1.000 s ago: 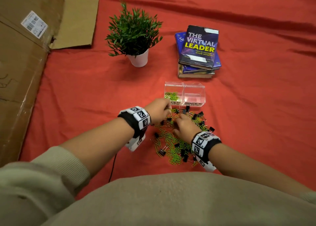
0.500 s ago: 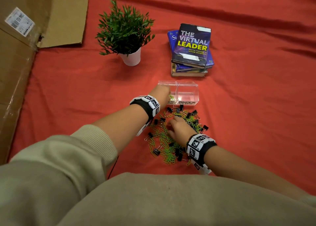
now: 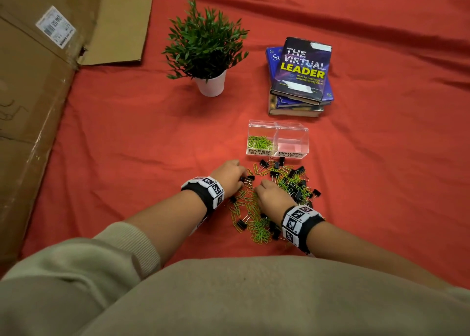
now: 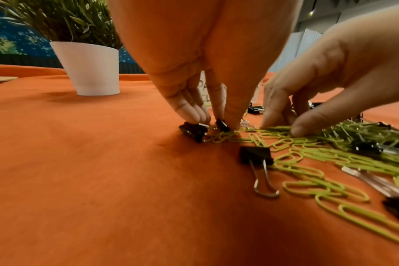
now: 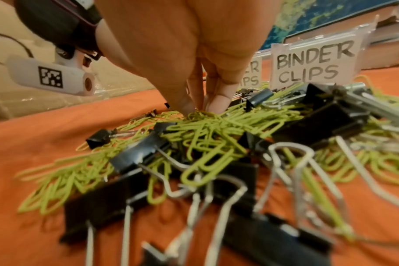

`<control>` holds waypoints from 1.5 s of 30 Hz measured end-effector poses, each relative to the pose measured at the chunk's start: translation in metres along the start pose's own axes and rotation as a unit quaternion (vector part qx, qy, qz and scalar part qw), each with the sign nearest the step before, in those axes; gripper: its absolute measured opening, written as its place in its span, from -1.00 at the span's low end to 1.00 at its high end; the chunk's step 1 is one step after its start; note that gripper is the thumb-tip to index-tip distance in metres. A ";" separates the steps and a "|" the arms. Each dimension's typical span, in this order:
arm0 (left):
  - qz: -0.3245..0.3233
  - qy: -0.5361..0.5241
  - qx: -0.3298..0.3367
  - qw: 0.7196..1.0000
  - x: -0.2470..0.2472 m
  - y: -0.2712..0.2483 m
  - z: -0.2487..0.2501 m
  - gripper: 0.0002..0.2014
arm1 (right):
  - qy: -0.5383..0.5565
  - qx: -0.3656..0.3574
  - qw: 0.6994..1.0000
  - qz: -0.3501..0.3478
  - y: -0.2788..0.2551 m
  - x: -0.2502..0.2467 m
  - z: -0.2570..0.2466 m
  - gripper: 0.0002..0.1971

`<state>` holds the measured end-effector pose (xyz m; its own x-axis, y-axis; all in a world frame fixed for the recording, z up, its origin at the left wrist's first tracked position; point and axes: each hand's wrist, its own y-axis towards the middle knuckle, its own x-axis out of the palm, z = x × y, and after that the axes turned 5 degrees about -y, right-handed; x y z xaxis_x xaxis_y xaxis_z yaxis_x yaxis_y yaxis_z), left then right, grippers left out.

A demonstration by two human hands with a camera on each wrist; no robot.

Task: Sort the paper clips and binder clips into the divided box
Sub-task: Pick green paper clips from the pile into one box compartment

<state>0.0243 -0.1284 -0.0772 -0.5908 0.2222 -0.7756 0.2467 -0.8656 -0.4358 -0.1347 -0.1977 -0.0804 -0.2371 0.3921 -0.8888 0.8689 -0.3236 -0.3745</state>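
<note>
Head view: mixed pile (image 3: 273, 198) on red cloth, just near of clear box (image 3: 292, 130)
Box: paper clips (image 3: 260, 142) in left half, right half bare
Left hand (image 4: 207, 75): fingertips down at pile's left edge, touching a binder clip (image 4: 192, 130); grasp unclear
Right hand (image 5: 194, 54): fingertips pinching into green paper clips, hold uncertain
Risk: tangled clips lifting together, binder clip landing in wrong half
Risk: loose pinch dropping clips short of box

Divided box (image 3: 278, 152): just behind the clip pile (image 3: 274, 198).
Books (image 3: 300, 81): behind the box.
Plant (image 3: 206, 48): left of books.
Cardboard (image 3: 38, 94): far left.
</note>
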 end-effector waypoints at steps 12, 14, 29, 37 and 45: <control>0.055 -0.120 -0.065 0.989 -0.006 -0.001 -0.005 -0.96 | 0.219 0.151 0.964 -0.003 0.000 -0.021 0.013 -0.86; 0.064 -0.143 -0.074 0.985 -0.009 -0.003 -0.007 -0.99 | 0.306 0.186 0.933 0.034 0.000 -0.031 0.014 -0.94; 0.109 -0.283 -0.146 0.942 -0.016 -0.007 -0.009 -0.86 | 0.258 0.189 0.936 0.148 0.070 -0.107 0.029 -0.82; 0.038 -0.120 -0.045 0.991 0.001 -0.014 -0.004 -0.88 | 0.055 0.086 0.995 0.018 0.059 -0.060 -0.005 -0.80; 0.012 0.091 0.014 0.996 0.011 -0.020 -0.003 -0.80 | -0.013 0.116 0.993 -0.013 0.063 -0.036 -0.017 -0.71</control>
<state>0.0155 -0.1067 -0.0784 -0.4351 0.2769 -0.8567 0.2368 -0.8828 -0.4056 -0.0638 -0.2179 -0.0672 -0.2715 0.3812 -0.8837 0.7404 -0.5040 -0.4448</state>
